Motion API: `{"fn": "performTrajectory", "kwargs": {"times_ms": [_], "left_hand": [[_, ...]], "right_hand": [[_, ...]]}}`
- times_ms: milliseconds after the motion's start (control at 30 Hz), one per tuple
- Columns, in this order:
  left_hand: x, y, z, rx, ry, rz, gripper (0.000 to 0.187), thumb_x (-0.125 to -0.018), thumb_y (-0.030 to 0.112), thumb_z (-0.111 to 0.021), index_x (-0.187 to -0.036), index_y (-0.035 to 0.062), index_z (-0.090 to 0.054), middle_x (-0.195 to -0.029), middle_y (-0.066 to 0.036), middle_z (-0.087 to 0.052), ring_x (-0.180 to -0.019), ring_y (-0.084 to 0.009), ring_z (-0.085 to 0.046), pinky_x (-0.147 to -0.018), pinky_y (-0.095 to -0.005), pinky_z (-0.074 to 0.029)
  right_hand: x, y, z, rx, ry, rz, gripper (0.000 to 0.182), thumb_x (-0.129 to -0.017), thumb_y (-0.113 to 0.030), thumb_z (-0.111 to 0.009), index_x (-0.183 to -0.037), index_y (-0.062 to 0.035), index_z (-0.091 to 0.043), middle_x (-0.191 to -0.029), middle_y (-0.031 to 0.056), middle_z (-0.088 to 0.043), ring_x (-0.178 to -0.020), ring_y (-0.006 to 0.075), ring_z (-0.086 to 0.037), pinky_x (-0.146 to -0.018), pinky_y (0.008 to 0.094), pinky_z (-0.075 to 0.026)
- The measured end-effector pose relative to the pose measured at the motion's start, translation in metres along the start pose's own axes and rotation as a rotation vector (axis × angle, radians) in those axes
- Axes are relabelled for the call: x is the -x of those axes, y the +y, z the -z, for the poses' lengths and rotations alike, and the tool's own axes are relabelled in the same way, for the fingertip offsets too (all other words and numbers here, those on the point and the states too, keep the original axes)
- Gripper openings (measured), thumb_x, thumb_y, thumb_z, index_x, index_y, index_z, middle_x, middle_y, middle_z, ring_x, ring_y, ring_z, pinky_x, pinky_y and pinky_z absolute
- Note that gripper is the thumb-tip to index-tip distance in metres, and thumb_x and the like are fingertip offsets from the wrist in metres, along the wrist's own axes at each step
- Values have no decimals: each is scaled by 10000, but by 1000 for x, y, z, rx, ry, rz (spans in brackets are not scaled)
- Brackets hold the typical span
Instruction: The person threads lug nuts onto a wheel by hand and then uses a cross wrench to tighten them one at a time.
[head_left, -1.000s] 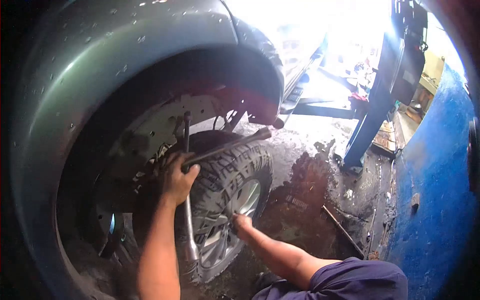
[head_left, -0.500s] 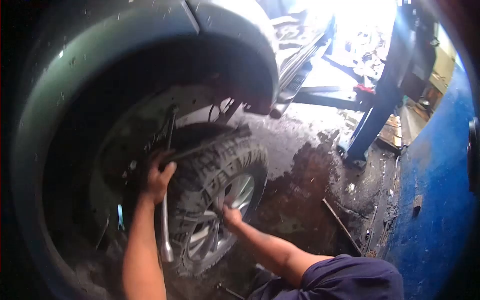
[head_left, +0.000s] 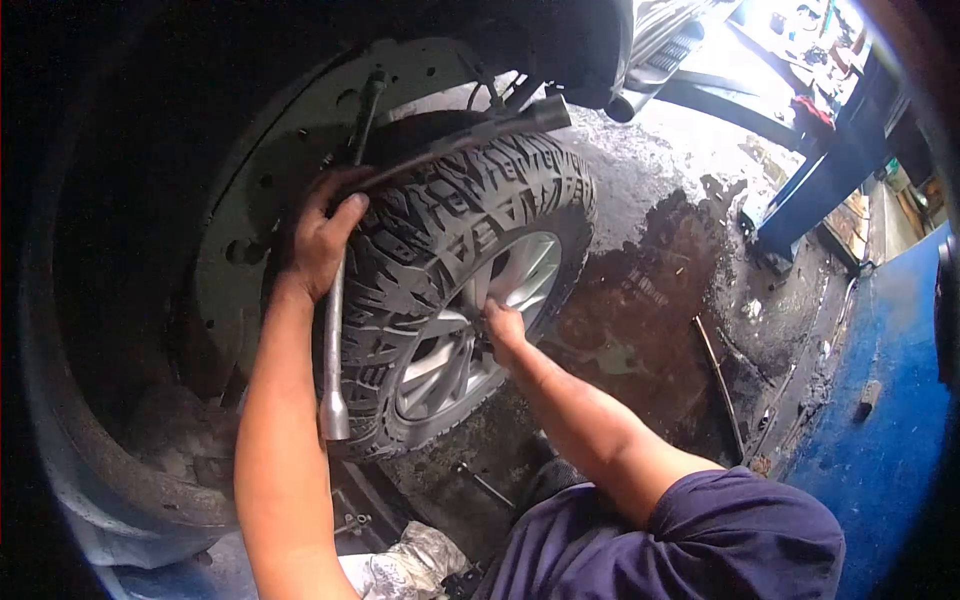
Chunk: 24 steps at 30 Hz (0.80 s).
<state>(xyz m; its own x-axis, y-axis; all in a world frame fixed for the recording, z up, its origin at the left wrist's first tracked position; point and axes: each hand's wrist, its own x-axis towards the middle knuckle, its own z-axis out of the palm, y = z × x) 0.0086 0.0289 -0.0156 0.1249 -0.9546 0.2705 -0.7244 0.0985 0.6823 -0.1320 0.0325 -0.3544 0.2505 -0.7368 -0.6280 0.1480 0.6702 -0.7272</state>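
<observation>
My left hand (head_left: 325, 232) is closed around the middle of a four-way lug wrench (head_left: 337, 350), beside the tire's tread. One wrench arm points down to a socket end, another reaches right across the top of the tire, and a third points up. The wheel (head_left: 470, 240) stands upright under the fender, with chunky black tread and a silver alloy rim (head_left: 432, 365). My right hand (head_left: 503, 328) reaches into the middle of the rim between the spokes. Its thumb shows, but the fingertips and whatever they pinch are hidden.
The dark wheel arch (head_left: 110, 430) curves around on the left. A blue lift post (head_left: 835, 185) stands at the upper right. A metal rod (head_left: 718, 385) lies on the stained floor, and a thin tool (head_left: 485, 485) lies below the wheel. A blue panel (head_left: 890, 400) borders the right.
The view has shifted, so the wheel and lift post sit higher and further right. My left hand still holds the lug wrench, and my right hand remains at the rim's middle.
</observation>
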Motion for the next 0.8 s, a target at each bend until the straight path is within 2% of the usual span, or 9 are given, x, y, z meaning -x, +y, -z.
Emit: {"fn": "performTrajectory", "kwargs": {"times_ms": [33, 133, 267, 300, 433, 533, 667, 767, 800], "left_hand": [[2, 2, -1, 26, 2, 27, 374, -876, 254, -583, -1171, 29, -624, -1157, -101, -596, -1114, -207, -521, -1018, -324, -346], [2, 5, -2, 67, 6, 82, 377, -885, 248, -576, -1189, 31, -618, -1155, -87, -591, -1106, -196, -513, -1018, -317, -342], [1, 8, -2, 111, -18, 83, 381, -886, 237, -573, -1200, 25, -614, -1166, -93, -598, -1113, -201, -521, -1029, -319, -337], [1, 8, -3, 109, -26, 73, 384, -886, 237, -573, -1203, 24, -613, -1171, -94, -599, -1119, -200, -520, -1032, -320, -335], [-1, 1, 0, 85, 6, 93, 399, -897, 249, -570, -1223, 23, -604, -1193, -91, -596, -1136, -194, -513, -1041, -319, -330], [1, 2, 0, 56, -11, 110, 406, -906, 262, -564, -1233, 24, -597, -1196, -90, -595, -1134, -193, -514, -1041, -317, -329], [1, 12, -1, 26, -25, 98, 412, -911, 268, -557, -1239, 20, -591, -1193, -91, -596, -1127, -195, -517, -1040, -317, -330], [2, 17, -2, -61, 8, 114, 415, -915, 268, -552, -1237, 9, -589, -1188, -99, -601, -1127, -201, -521, -1038, -317, -331], [3, 15, -2, -63, 5, 116, 417, -917, 269, -549, -1238, 5, -587, -1189, -102, -602, -1130, -204, -522, -1038, -317, -331]], "right_hand": [[-3, 0, 1, 95, 22, 7, 353, -858, -333, -611, -982, -4, -651, -792, 88, -602, -668, 196, -572, -551, 371, -467], [2, -5, 5, -35, -15, -46, 334, -868, -315, -601, -1007, -16, -650, -803, 88, -604, -684, 205, -573, -575, 388, -468], [-8, 6, 8, 32, -30, 32, 354, -870, -317, -609, -1032, -4, -641, -851, 89, -635, -716, 199, -597, -650, 372, -485], [5, -10, 12, -9, -35, -152, 476, -793, -366, -660, -1059, 29, -673, -990, 190, -692, -928, 282, -650, -814, 395, -492], [14, -6, 5, 116, 59, 65, 454, -818, -365, -613, -1070, 7, -678, -970, 181, -688, -892, 278, -644, -799, 389, -494], [22, -18, 9, 21, -7, -50, 353, -881, -348, -601, -994, -26, -695, -868, 94, -665, -769, 187, -598, -703, 349, -478], [19, -17, 9, -105, -98, -104, 349, -892, -320, -606, -1054, -17, -667, -873, 91, -647, -729, 207, -584, -668, 380, -472], [24, -24, 12, -170, -154, -111, 358, -887, -320, -628, -1096, -31, -649, -875, 89, -620, -674, 193, -572, -627, 360, -481], [25, -24, 17, -247, -196, -181, 334, -873, -306, -641, -1069, -35, -659, -840, 78, -616, -652, 184, -565, -605, 358, -479]]}}
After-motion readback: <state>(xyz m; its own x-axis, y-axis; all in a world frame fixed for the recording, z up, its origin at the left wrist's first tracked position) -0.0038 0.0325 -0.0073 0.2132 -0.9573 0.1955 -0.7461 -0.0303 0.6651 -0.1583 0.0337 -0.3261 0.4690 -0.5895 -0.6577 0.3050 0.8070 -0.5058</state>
